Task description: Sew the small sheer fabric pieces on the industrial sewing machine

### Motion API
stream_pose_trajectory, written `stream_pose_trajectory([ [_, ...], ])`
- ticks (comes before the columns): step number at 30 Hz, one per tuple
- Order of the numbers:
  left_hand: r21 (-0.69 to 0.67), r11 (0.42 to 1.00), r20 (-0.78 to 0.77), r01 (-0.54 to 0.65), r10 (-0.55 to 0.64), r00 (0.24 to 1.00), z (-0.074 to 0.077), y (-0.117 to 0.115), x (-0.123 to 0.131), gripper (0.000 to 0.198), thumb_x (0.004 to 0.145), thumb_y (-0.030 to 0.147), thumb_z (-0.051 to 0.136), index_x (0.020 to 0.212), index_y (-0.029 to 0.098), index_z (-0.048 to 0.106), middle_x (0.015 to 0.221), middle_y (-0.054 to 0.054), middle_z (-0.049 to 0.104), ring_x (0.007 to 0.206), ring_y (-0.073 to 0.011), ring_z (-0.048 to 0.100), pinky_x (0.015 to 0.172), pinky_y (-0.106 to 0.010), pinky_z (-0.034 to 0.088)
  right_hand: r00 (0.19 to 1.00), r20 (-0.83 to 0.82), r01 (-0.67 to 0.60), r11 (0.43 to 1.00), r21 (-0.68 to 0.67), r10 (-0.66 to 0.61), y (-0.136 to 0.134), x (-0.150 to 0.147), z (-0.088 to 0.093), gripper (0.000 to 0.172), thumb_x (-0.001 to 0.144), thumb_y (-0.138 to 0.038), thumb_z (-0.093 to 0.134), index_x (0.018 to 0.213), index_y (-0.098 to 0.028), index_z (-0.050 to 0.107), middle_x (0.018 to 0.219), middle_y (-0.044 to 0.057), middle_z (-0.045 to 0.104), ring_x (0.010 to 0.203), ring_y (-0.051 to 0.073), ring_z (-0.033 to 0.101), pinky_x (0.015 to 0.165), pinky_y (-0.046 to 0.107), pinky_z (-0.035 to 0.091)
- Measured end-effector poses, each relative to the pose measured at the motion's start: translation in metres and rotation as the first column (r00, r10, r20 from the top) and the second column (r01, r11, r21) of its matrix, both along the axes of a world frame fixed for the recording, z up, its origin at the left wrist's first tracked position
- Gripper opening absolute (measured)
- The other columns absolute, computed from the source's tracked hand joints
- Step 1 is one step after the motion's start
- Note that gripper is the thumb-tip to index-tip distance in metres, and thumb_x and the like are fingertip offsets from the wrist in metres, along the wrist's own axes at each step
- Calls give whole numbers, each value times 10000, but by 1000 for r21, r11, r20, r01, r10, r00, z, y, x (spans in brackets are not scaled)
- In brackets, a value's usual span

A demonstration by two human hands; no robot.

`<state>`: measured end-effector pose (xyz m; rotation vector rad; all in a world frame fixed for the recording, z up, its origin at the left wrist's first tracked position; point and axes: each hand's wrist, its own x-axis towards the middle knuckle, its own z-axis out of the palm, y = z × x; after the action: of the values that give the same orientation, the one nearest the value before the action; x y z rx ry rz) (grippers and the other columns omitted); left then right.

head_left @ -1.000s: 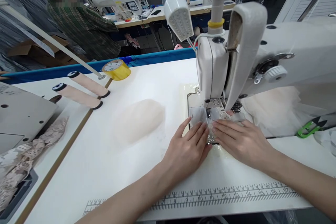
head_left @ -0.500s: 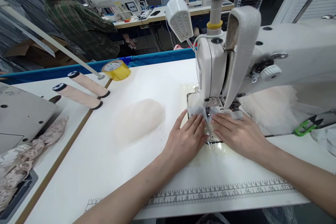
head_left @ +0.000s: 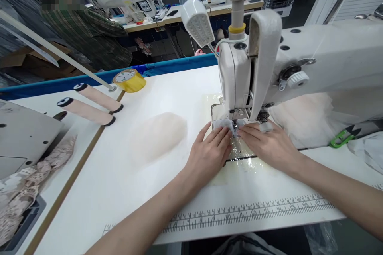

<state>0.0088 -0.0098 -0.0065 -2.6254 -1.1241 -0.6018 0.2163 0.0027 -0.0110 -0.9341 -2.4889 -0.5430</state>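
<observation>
- Fingertips of the left hand [head_left: 208,155] and right hand [head_left: 269,145] sit just beside the presser foot [head_left: 235,124]; a slip forward could put one under the needle, which is too small to make out.
- Uneven pressure from the two hands could skew or pucker the sheer fabric [head_left: 222,123], as such thin material probably shifts easily.
- The loose tulle [head_left: 302,117] heaped beyond the right hand could drag if a forearm catches it.
- The sheer fabric lies at the foot of the sewing machine [head_left: 235,75], partly beneath the left fingertips and beside the right ones.
- Both hands' fingers stretch out flat, pressing down; whether either thumb pinches anything, I cannot tell.
</observation>
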Motion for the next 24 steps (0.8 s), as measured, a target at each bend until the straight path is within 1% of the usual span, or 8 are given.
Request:
stream_pose_trajectory([
  [5, -68, 997, 47, -20, 24, 999, 2, 4, -2, 245, 932, 199, 487, 1126, 133, 621, 1154, -68, 679, 1062, -190, 635, 1062, -418, 392, 998, 43, 39, 996, 82, -42, 1, -3, 5, 295, 832, 1, 495, 1005, -146, 683, 892, 24, 742, 761, 151, 642, 835, 338, 424],
  [8, -106, 994, 67, -40, 47, 997, 5, 5, -2, 230, 917, 177, 502, 1113, 153, 621, 1112, -39, 694, 1008, -178, 644, 1045, -398, 405, 998, -8, 60, 993, 99, -60, 4, -3, 3, 268, 858, -23, 501, 911, -188, 705, 814, -11, 738, 689, 132, 621, 736, 307, 417],
  [12, -158, 985, 42, -73, 80, 996, 11, 9, 0, 251, 895, 152, 516, 1128, 168, 608, 1082, -24, 693, 975, -182, 635, 1019, -395, 410, 970, -200, 137, 990, -15, -137, 9, 0, -2, 179, 916, -212, 543, 883, -209, 718, 737, -16, 718, 594, 124, 579, 629, 281, 405],
  [15, -149, 986, 42, -76, 84, 996, 14, 14, 4, 196, 884, 172, 530, 1051, 173, 632, 987, -23, 700, 901, -184, 630, 952, -371, 440, 950, -260, 148, 983, -113, -173, 10, 1, -4, 240, 941, -289, 509, 868, -201, 719, 736, -1, 707, 623, 135, 591, 633, 282, 408],
  [17, -101, 992, 54, -81, 87, 995, 13, 17, 7, 140, 873, 234, 557, 962, 175, 647, 904, -25, 690, 851, -191, 619, 879, -353, 463, 946, -278, 125, 980, -153, -164, 10, 1, -4, 247, 948, -283, 496, 869, -199, 715, 748, -4, 703, 641, 131, 595, 661, 279, 413],
  [20, 42, 993, 69, -111, 108, 992, 6, 21, 14, 196, 841, 354, 597, 876, 167, 644, 828, -39, 663, 804, -215, 598, 779, -356, 470, 945, -290, 104, 979, -175, -153, 10, 1, -3, 256, 950, -286, 489, 864, -194, 713, 757, -4, 699, 622, 120, 576, 664, 276, 408],
  [22, 152, 983, 67, -105, 96, 993, 1, 23, 18, 215, 842, 369, 590, 856, 160, 638, 808, -47, 656, 775, -218, 586, 749, -360, 467, 947, -281, 114, 980, -165, -158, 10, 1, -3, 277, 953, -290, 480, 843, -193, 715, 739, -2, 693, 587, 116, 550, 639, 277, 397],
  [24, 237, 969, 59, -69, 56, 997, -3, 25, 20, 185, 862, 334, 567, 842, 162, 633, 797, -45, 657, 756, -210, 576, 750, -355, 466, 950, -268, 130, 982, -135, -163, 11, 1, -5, 291, 955, -279, 470, 822, -196, 716, 709, -4, 683, 568, 116, 529, 621, 278, 387],
])
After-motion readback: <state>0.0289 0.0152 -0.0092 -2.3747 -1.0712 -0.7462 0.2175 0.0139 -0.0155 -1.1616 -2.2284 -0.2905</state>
